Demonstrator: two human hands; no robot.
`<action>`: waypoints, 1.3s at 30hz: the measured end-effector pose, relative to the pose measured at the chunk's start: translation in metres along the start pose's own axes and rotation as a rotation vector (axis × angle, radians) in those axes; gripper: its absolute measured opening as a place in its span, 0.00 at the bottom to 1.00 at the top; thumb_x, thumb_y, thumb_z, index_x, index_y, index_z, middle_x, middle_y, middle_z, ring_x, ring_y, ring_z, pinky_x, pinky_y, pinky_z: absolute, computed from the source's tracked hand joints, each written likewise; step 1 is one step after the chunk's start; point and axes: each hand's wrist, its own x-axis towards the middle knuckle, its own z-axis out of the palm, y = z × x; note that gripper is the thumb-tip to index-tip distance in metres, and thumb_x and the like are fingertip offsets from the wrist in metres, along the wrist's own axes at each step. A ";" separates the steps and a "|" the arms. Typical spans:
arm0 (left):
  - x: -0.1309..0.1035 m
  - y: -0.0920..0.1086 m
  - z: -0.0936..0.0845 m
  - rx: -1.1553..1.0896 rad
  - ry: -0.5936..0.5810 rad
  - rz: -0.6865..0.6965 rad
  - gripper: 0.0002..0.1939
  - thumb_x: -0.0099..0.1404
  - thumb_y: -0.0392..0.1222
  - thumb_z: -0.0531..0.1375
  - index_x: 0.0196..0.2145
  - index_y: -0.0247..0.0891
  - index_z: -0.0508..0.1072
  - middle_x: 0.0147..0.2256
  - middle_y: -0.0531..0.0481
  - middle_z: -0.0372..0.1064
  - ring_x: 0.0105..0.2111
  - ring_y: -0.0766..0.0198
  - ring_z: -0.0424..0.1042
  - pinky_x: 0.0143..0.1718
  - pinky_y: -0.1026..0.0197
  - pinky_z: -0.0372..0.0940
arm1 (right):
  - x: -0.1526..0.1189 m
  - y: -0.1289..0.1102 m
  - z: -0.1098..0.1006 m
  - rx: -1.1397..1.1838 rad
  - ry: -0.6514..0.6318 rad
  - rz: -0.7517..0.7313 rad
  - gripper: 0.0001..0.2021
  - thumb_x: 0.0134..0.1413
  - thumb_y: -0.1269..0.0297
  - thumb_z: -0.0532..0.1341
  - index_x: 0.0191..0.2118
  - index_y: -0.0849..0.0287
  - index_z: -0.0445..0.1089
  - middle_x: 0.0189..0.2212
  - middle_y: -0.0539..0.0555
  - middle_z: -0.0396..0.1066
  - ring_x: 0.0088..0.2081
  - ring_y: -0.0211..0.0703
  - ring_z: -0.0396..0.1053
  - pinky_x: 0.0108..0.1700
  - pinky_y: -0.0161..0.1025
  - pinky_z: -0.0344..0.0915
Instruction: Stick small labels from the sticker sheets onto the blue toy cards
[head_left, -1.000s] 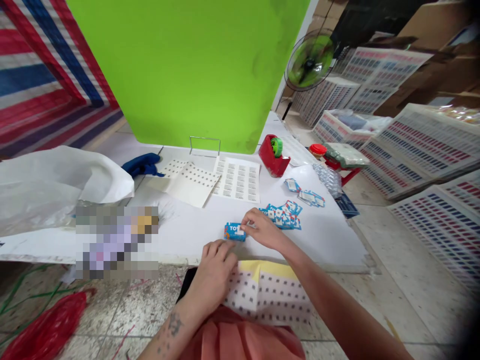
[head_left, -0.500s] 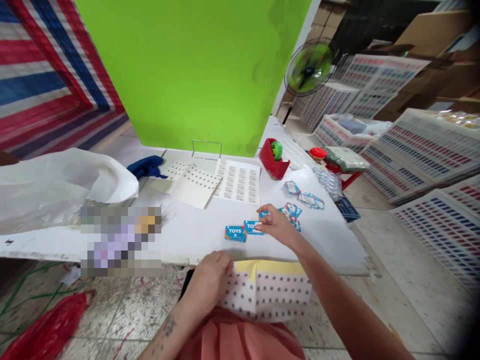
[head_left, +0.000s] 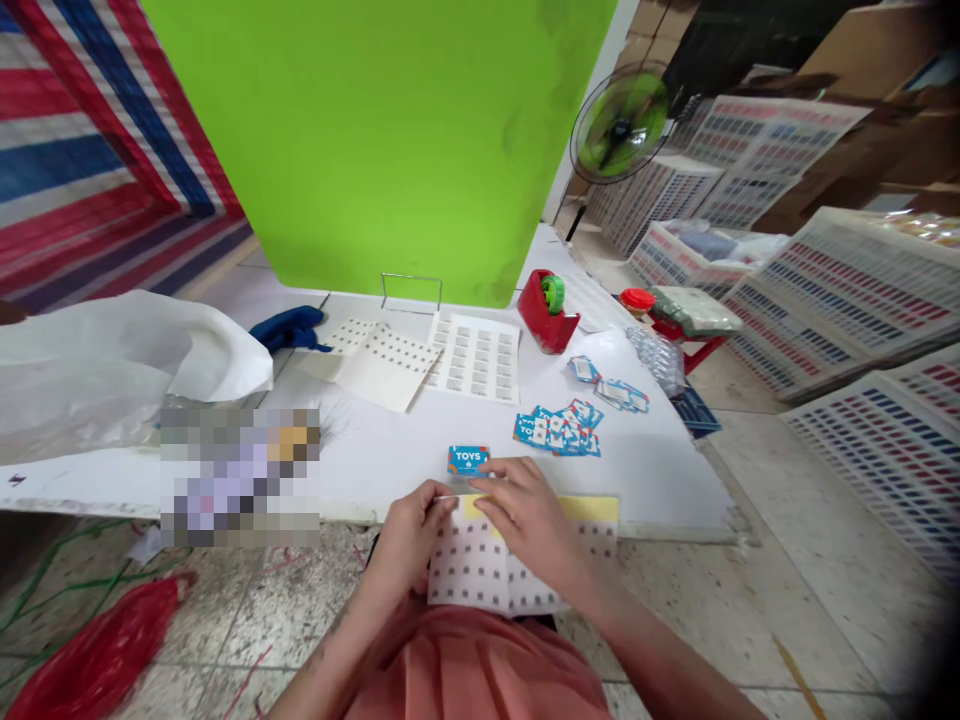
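Note:
My left hand (head_left: 409,532) pinches the upper left corner of a white sticker sheet (head_left: 469,570) with a yellow top strip and rows of small dark printed labels. The sheet rests over my lap, against the table's front edge. Over its upper middle is my right hand (head_left: 534,515), its thumb and fingers slightly apart and no held thing visible between them. Just beyond these fingers, a blue TOYS card (head_left: 468,460) lies on the table. To its right spreads a pile of similar cards (head_left: 559,428), several bearing white labels.
Other label sheets (head_left: 474,358), a red tape dispenser (head_left: 548,312) and more cards (head_left: 622,394) lie on the white table (head_left: 390,460). At left are a plastic bag (head_left: 135,350) and a blue object (head_left: 289,328). A green board (head_left: 375,150) stands behind; crates (head_left: 817,300) are stacked at right.
My right hand has moved from the cards back to the sticker sheet. The middle TOYS card now lies with the pile at right. My left hand stays on the sheet's left side.

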 end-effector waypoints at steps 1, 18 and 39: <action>0.000 -0.001 0.000 -0.044 -0.016 -0.011 0.12 0.62 0.48 0.52 0.32 0.37 0.70 0.23 0.55 0.64 0.24 0.66 0.61 0.27 0.66 0.58 | -0.003 -0.009 0.008 -0.026 0.006 0.005 0.12 0.58 0.69 0.57 0.46 0.53 0.70 0.43 0.57 0.68 0.46 0.48 0.63 0.48 0.48 0.63; -0.003 0.001 -0.001 -0.061 -0.129 0.060 0.17 0.54 0.36 0.58 0.43 0.38 0.70 0.35 0.52 0.72 0.33 0.64 0.67 0.36 0.63 0.61 | -0.018 -0.015 0.047 -0.081 0.075 -0.030 0.10 0.60 0.75 0.50 0.37 0.57 0.67 0.35 0.55 0.69 0.39 0.46 0.65 0.42 0.46 0.63; -0.013 0.010 0.004 0.459 -0.067 0.353 0.09 0.67 0.35 0.49 0.33 0.37 0.68 0.34 0.48 0.69 0.37 0.60 0.64 0.39 0.58 0.60 | 0.040 0.052 0.008 0.331 -0.108 0.333 0.05 0.54 0.65 0.55 0.32 0.58 0.66 0.39 0.55 0.68 0.42 0.43 0.66 0.42 0.40 0.63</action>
